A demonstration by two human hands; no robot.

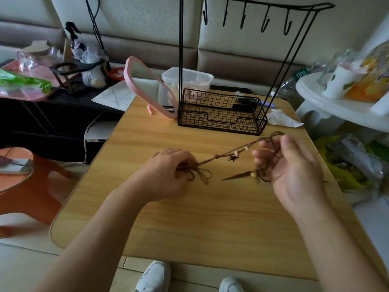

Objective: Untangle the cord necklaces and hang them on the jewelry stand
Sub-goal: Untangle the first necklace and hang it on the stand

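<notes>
Two hands stretch brown beaded cord necklaces

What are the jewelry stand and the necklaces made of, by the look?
Jewelry stand: looks like thin metal wire, matte black coating, judging by its mesh basket and bent hooks. Necklaces: brown cord, likely waxed cotton or leather, with pale beads, possibly wood; blur leaves it open.

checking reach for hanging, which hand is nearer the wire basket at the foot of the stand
Right. The right hand is raised just in front of the wire basket, near its right corner. The left hand sits lower and farther back, left of it.
</notes>
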